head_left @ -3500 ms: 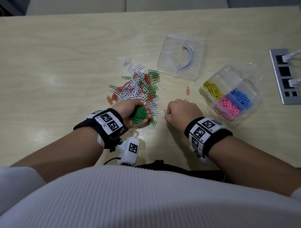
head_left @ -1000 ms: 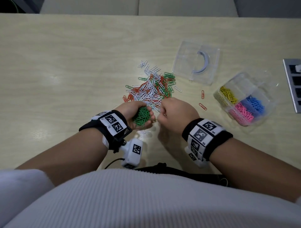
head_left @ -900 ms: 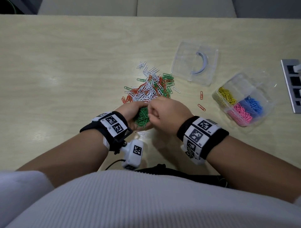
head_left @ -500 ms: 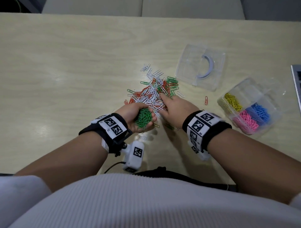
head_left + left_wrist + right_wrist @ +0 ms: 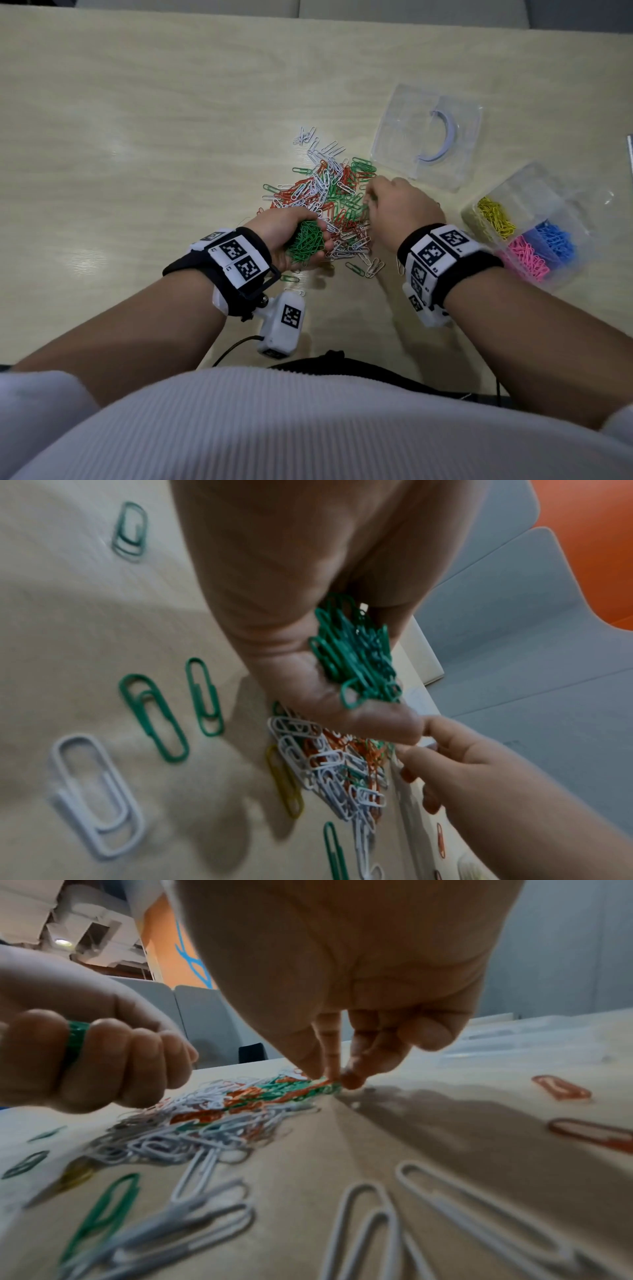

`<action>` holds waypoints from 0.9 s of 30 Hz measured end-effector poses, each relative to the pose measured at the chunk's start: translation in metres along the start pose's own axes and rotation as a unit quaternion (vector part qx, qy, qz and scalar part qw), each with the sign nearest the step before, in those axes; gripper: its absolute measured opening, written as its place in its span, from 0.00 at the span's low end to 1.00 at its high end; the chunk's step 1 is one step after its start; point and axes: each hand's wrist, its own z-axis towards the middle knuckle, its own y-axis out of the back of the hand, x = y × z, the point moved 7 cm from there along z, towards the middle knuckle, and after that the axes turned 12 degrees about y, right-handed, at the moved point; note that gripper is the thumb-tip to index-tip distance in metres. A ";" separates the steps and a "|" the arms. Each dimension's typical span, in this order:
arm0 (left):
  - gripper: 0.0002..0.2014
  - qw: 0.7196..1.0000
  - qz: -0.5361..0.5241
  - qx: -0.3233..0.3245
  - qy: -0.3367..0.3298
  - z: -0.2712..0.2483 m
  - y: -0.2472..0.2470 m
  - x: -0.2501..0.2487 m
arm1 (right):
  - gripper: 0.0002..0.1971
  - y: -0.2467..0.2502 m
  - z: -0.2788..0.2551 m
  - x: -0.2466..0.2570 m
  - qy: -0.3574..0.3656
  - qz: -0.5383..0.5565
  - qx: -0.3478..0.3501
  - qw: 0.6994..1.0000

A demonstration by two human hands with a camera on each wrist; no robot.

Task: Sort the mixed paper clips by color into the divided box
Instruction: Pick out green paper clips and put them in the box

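Observation:
A mixed pile of white, orange and green paper clips [image 5: 325, 192] lies mid-table. My left hand [image 5: 294, 226] sits at the pile's near edge, its fingers curled round a bunch of green clips [image 5: 305, 241], also seen in the left wrist view [image 5: 356, 656]. My right hand [image 5: 371, 202] reaches into the pile's right side. In the right wrist view its fingertips [image 5: 325, 1069] pinch together on a green clip [image 5: 318, 1084] there. The clear divided box [image 5: 582, 219] stands at the right and holds yellow [image 5: 495, 217], blue [image 5: 555, 238] and pink [image 5: 525, 255] clips in separate compartments.
The box's clear lid [image 5: 428, 137] lies behind the pile, left of the box. Loose green [image 5: 150, 715], white [image 5: 92, 794] and yellow [image 5: 284, 780] clips lie near my left wrist. Two orange clips [image 5: 561, 1091] lie right of my right hand. A cable [image 5: 233, 349] runs at the near edge.
My right hand has left the green bunch in my left hand and moved forward to the pile's right side. My left hand has stayed put with its bunch.

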 end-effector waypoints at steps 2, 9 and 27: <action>0.14 1.000 0.002 -0.003 -0.002 0.001 0.000 -0.001 | 0.12 0.001 0.001 -0.011 -0.041 -0.023 0.009 0.999; 0.14 1.000 0.010 -0.007 -0.002 0.002 -0.003 -0.001 | 0.22 0.005 0.008 0.021 0.082 0.005 -0.004 0.997; 0.14 1.000 0.010 -0.008 0.003 0.004 0.000 0.000 | 0.08 -0.010 0.019 0.020 0.085 0.003 0.028 0.996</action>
